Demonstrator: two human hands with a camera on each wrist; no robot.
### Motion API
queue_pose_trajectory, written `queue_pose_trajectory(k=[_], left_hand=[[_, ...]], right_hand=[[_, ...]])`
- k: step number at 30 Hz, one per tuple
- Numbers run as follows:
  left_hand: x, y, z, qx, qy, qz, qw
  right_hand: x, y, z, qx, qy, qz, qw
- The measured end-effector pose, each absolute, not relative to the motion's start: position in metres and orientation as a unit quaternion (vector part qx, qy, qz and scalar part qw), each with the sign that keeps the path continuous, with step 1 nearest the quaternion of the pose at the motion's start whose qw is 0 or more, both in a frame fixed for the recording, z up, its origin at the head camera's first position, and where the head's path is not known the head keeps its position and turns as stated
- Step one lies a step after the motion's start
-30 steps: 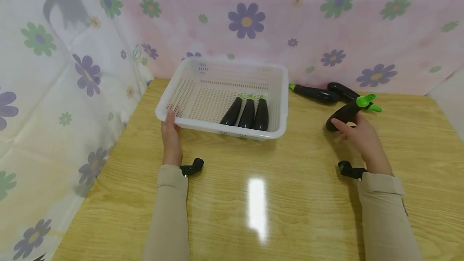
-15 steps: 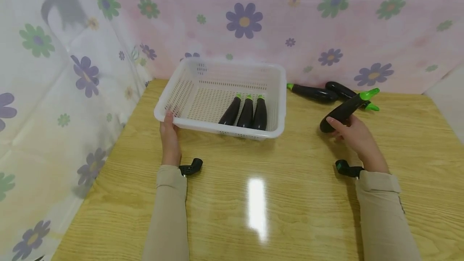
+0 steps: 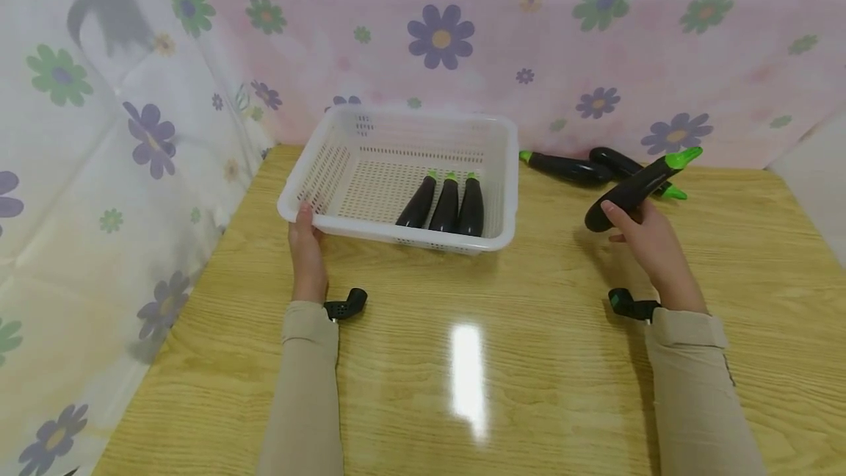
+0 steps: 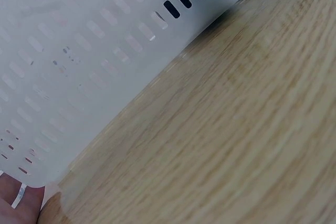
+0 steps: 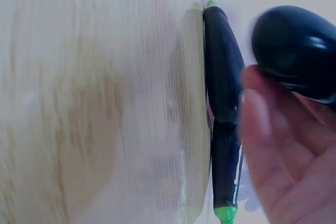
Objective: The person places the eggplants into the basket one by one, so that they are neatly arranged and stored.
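A dark eggplant with a bright green stem is gripped in my right hand, thumb on its near side, stem tilted up to the right. The right wrist view shows its glossy rounded end above the fingers. My left hand holds the near left corner of a white plastic basket, thumb over the rim and the other fingers mostly hidden below. Inside the basket, three eggplants lie side by side at the right, stems pointing away from me.
Two more eggplants, one with its stem to the left and another behind the held one, lie on the wooden table near the back. A flowered cloth hangs behind and along the left side.
My right hand has raised the eggplant slightly, its stem end swinging up and to the right. The left hand keeps its hold on the basket corner. The whole view has shifted a little.
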State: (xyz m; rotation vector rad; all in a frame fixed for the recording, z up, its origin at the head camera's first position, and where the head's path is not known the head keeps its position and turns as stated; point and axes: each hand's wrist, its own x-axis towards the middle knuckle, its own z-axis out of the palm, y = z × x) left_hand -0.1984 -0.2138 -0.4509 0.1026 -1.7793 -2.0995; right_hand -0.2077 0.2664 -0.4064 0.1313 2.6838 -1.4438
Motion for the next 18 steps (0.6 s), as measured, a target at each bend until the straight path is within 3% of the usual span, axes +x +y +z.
queue_pose_trajectory(k=[18], left_hand=[[-0.198, -0.216, -0.453, 0.038, -0.625, -0.754, 0.199]], right_hand=[[-0.209, 0.243, -0.398, 0.041, 0.738, -0.663, -0.12]])
